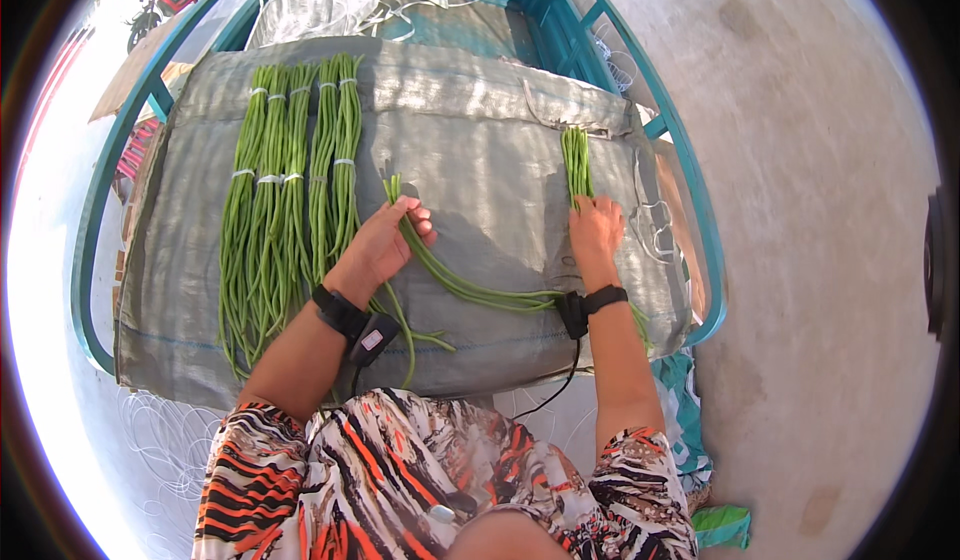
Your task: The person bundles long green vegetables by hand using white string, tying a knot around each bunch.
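- Nearest, a patterned shirt (420, 480) fills the lower edge, with a green bag (722, 527) on the floor (800, 260) to its right; white cord (175, 440) lies in loops at lower left.
- Grey cloth (480, 230), woven and wrinkled, covers the broad surface on the cart (710, 260); dappled light falls across its far part.
- Over the cloth, the left hand (385, 240) has its fingers pinched on a few loose beans (470, 285), which curve down toward the right wrist.
- The right hand (597, 230) covers a small bunch (576, 165) lying on the cloth's right side; its back hides the fingers, so I cannot tell whether they grasp it.
- Five tied bundles (290, 175) lie side by side on the left, white bands round them.
- Beyond the cloth, a white basket (315, 10) stands inside the cart's teal rails.
- Farthest, a red bike (165, 0) shows at upper left.
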The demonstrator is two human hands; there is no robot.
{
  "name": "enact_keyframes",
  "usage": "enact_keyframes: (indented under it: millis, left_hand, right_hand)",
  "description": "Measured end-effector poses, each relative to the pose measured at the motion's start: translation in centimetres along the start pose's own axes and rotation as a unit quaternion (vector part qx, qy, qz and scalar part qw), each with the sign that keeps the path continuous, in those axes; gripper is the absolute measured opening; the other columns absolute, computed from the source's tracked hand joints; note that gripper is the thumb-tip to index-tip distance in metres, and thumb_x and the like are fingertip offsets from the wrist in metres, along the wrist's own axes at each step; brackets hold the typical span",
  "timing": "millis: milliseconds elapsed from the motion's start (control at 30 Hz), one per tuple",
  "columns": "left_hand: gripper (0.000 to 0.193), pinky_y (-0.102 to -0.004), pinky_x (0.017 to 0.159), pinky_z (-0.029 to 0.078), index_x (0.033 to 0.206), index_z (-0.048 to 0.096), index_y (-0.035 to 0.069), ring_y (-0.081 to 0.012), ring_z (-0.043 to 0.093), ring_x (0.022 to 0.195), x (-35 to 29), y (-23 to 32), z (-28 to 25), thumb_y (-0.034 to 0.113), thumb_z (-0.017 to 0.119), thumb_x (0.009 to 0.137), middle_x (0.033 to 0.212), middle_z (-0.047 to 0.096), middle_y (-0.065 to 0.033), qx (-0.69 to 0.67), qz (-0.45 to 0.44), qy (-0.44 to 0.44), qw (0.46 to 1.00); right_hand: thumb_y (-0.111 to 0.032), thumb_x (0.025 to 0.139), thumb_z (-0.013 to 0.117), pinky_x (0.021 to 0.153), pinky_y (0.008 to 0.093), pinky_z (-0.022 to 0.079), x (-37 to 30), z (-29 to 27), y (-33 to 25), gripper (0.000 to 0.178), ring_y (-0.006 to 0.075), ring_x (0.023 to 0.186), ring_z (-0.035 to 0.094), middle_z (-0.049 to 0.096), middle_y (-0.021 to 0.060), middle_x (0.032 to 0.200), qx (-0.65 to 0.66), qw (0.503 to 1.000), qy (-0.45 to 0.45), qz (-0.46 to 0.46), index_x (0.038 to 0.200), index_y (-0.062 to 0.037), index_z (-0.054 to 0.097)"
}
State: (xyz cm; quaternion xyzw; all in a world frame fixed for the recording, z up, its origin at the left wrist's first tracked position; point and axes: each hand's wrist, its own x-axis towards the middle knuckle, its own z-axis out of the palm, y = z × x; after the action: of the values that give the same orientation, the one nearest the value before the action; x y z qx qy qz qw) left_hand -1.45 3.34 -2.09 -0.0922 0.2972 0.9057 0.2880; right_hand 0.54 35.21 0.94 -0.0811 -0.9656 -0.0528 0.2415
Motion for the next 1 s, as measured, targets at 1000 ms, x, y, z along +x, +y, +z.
enact_keyframes:
  millis: [1000]
  left_hand:
    - [0.016, -0.0393, 0.089, 0.049, 0.100, 0.051, 0.004, -0.0296, 0.059, 0.102, 0.0, 0.0, -0.2, 0.019, 0.046, 0.095, 0.115, 0.056, -0.0189, -0.002, 0.009, -0.002, 1.000]
  right_hand:
    - [-0.012, 0.085, 0.059, 0.051, 0.0187, 0.040, -5.9, -6.7, -12.3, 0.011, 0.0044, 0.056, 0.049, 0.056, -0.0022, 0.072, 0.652, 0.724, -0.152, 0.165, 0.093, -0.0046, 0.058]
